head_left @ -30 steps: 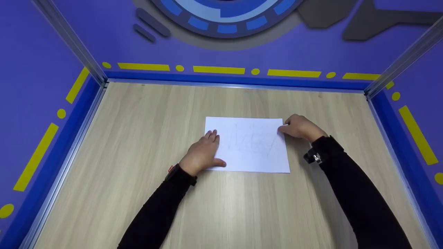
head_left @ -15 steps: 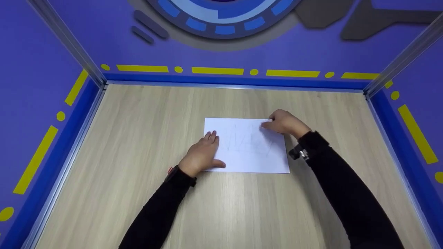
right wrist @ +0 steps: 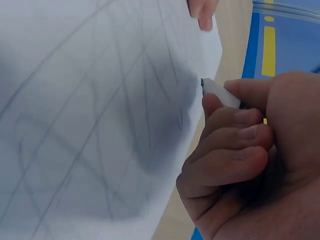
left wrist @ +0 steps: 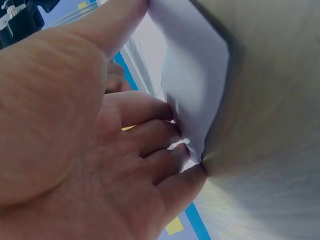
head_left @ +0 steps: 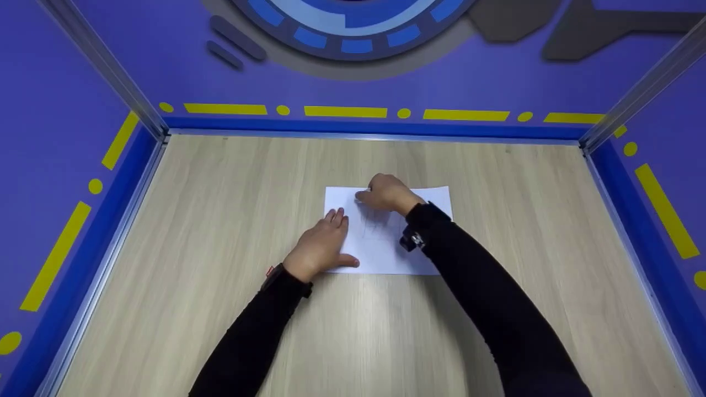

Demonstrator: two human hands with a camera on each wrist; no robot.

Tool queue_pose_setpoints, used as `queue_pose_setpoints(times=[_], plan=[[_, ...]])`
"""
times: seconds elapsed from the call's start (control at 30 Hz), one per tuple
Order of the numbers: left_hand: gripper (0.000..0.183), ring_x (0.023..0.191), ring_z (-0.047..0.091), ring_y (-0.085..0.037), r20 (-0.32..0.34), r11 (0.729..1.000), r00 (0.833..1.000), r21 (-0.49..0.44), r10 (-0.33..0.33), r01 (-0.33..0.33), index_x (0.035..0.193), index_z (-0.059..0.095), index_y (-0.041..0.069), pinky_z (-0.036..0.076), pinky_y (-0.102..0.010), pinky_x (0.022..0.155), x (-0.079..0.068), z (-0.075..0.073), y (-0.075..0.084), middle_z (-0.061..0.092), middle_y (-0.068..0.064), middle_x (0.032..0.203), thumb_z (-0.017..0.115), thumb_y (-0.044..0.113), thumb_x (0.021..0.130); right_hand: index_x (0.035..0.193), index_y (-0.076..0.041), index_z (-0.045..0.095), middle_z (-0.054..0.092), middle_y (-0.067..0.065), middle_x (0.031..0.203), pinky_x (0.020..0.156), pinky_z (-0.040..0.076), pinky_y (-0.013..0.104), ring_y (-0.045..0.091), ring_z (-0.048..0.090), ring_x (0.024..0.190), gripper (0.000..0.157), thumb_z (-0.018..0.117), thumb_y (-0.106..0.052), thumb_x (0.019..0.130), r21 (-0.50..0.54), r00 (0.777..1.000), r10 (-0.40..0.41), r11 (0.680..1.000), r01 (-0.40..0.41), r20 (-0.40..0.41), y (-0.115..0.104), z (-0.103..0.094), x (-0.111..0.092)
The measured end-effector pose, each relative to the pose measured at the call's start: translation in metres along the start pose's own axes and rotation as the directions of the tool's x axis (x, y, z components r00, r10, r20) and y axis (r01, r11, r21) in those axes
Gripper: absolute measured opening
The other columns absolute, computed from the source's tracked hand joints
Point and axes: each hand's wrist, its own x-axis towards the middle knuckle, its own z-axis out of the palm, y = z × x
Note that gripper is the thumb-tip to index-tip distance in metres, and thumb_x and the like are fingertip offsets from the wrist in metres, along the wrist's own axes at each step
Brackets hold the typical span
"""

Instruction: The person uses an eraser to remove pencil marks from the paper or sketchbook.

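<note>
A white sheet of paper [head_left: 386,259] with faint grey pencil lines lies on the wooden table. My left hand [head_left: 320,248] rests on its left side, fingers and thumb spread straight, the fingertips on the paper [left wrist: 195,75] in the left wrist view. Near the sheet's upper left edge is my right hand [head_left: 388,193]. Between thumb and curled fingers it pinches a small white eraser [right wrist: 222,94] with a dark, smudged tip, close over the paper; the head view mostly hides the eraser. Crossing pencil lines [right wrist: 122,85] fill much of the right wrist view.
The wooden tabletop [head_left: 231,193] spreads around the sheet. Blue-purple panels [head_left: 353,94] with yellow dashes enclose it at the back and both sides, with metal rails [head_left: 276,132] along the edges.
My right hand has swept left along the top of the sheet, from its right edge to near the upper left. The left hand stays in place.
</note>
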Motion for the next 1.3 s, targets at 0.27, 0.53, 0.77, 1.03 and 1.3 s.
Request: queue_pose_setpoints(times=[0.27,0.53,0.77,1.03,1.3], plan=[[0.111,0.17,0.029,-0.042,-0.018,1.0,1.0,0.002,-0.002,0.002,0.168,0.037,-0.007,0.037,-0.052,0.135,0.0,0.001,0.001,0.029,-0.026,0.18,0.087,0.055,0.092,0.135,0.008,0.073,0.075,0.026,0.137,0.115,0.057,0.049,0.04,0.071,0.13,0.059,0.066,-0.042,0.103,0.007,1.0,0.007,1.0,-0.007,-0.005,-0.002,0.01,0.005],[0.111,0.171,0.027,-0.041,-0.002,1.0,1.0,-0.007,0.003,-0.003,0.169,0.035,-0.008,0.031,-0.049,0.138,-0.001,0.003,0.003,0.027,-0.026,0.181,0.085,0.055,0.093,0.134,0.007,0.074,0.075,0.025,0.136,0.112,0.058,0.05,0.037,0.072,0.123,0.057,0.067,-0.04,0.103,0.021,0.999,0.034,0.999,-0.033,-0.014,0.016,0.009,0.001],[0.111,0.171,0.027,-0.04,0.008,1.0,1.0,-0.004,-0.007,0.008,0.17,0.034,-0.006,0.032,-0.048,0.137,0.001,0.005,0.003,0.026,-0.024,0.182,0.085,0.056,0.094,0.131,0.004,0.077,0.077,0.019,0.126,0.1,0.06,0.045,0.029,0.067,0.105,0.055,0.067,-0.042,0.102,0.03,0.998,0.057,0.998,-0.057,-0.008,0.038,0.001,-0.005],[0.11,0.171,0.027,-0.04,0.008,1.0,1.0,0.03,0.007,-0.007,0.169,0.034,-0.008,0.03,-0.046,0.138,-0.001,0.004,0.002,0.027,-0.026,0.181,0.083,0.057,0.095,0.067,-0.016,0.047,0.034,-0.006,0.066,0.058,0.029,0.032,0.015,0.033,0.061,0.046,0.07,-0.038,0.1,0.032,0.998,0.052,0.998,-0.051,-0.028,0.062,-0.011,-0.01],[0.109,0.172,0.023,-0.04,0.016,1.0,1.0,0.012,0.003,-0.003,0.171,0.031,-0.007,0.028,-0.048,0.139,-0.002,0.0,0.001,0.024,-0.024,0.183,0.081,0.056,0.097,0.069,-0.015,0.051,0.033,-0.005,0.068,0.058,0.028,0.032,0.016,0.033,0.063,0.045,0.07,-0.041,0.101,0.062,0.994,0.109,0.992,-0.108,-0.022,0.089,-0.026,-0.021]])
